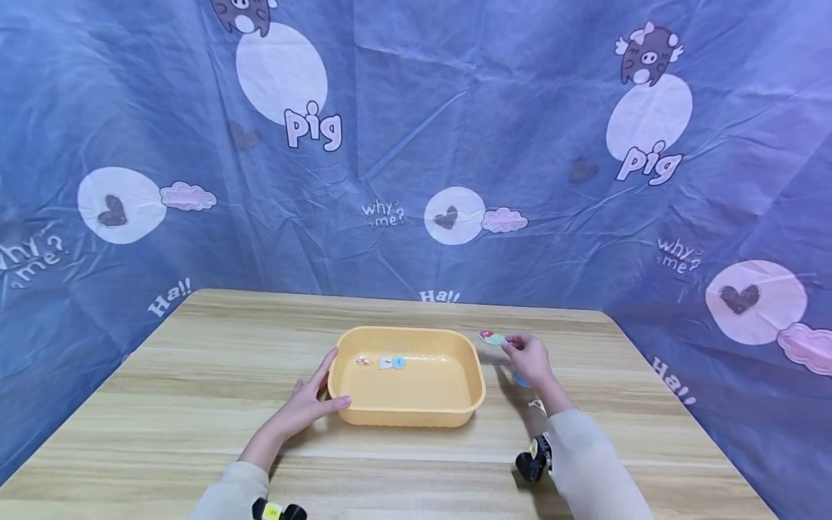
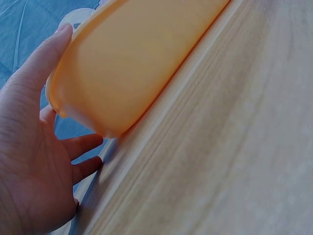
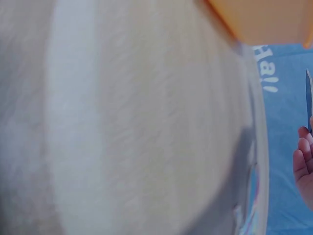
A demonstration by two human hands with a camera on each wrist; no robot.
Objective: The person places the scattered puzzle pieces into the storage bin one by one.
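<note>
A yellow plastic tray (image 1: 416, 417) sits on the table. My left hand (image 1: 304, 406) holds its left end, thumb on the near rim and index finger along the left side; the left wrist view shows the lower fingers spread beside the tray wall (image 2: 117, 73). Past the tray's right rim, my right hand (image 1: 529, 357) pinches a small flat colourful cutout (image 1: 492, 338), red at one end and yellow-green toward the fingers. It is raised above the table. In the right wrist view, only part of the right hand (image 3: 304, 161) shows at the edge, with the cutout (image 3: 308, 100) seen edge-on.
Inside the tray lie a small reddish cutout (image 1: 364, 361) and a white-and-blue one (image 1: 393, 363). A blue piece (image 1: 522, 379) lies partly hidden under the right hand, and a pale patterned piece (image 1: 537, 406) beside the right forearm. A blue printed curtain (image 1: 416, 144) hangs behind the wooden table (image 1: 195, 375).
</note>
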